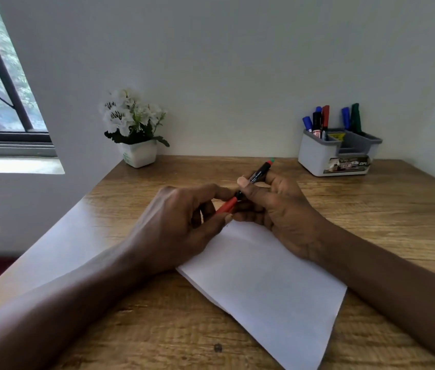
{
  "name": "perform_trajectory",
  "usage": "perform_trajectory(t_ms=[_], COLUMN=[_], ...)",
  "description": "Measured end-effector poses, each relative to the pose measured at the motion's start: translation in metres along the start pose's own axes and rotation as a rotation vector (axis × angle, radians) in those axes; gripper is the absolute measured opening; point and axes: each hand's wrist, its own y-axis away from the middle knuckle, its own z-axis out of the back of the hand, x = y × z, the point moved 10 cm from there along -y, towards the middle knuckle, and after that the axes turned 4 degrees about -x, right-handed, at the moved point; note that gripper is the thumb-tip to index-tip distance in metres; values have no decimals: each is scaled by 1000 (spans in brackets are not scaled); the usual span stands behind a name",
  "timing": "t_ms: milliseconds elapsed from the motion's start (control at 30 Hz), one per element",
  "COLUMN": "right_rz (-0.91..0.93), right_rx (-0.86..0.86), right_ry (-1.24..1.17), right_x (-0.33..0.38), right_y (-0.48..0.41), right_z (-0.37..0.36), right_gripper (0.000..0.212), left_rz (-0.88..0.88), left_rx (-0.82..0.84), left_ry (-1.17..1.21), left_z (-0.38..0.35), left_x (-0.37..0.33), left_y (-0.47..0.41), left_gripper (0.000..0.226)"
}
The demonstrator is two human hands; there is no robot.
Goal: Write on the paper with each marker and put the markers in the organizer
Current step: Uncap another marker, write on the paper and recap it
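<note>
Presently left hand (184,222) pinches the red cap (226,205), right hand (278,209) grips the black marker (260,171). Their junction is hidden inside the grip.

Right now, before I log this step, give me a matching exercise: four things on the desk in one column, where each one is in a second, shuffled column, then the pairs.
Things:
1. red cap
2. black marker barrel
3. organizer
4. flower pot

Places:
A. back right of the table, with markers standing in it
B. gripped by the right hand
C. back left corner of the table
D. pinched by the left hand

Pairs: 1-D, 2-B, 3-A, 4-C.
</note>
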Motion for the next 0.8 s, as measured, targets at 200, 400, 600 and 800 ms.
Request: perform_trajectory(t_ms=[200, 400, 600, 800], right_rz=[-30, 18, 52, -11], right_rx=[-14, -63, -243, -148], right_ry=[46, 181, 309, -38], right_x=[-6, -4, -5, -1], right_y=[-3, -4, -7, 0], right_z=[-3, -1, 14, 9], right_gripper=[13, 19, 19, 29], left_rz=[14, 3, -163, -52], left_rx=[62, 89, 136, -6], left_ry=[49, 39, -59, 65], left_z=[-9, -12, -19, 1], left_x=[1, -3, -28, -6], left_y=[-2, -2, 4, -2], left_gripper=[30, 34, 41, 32])
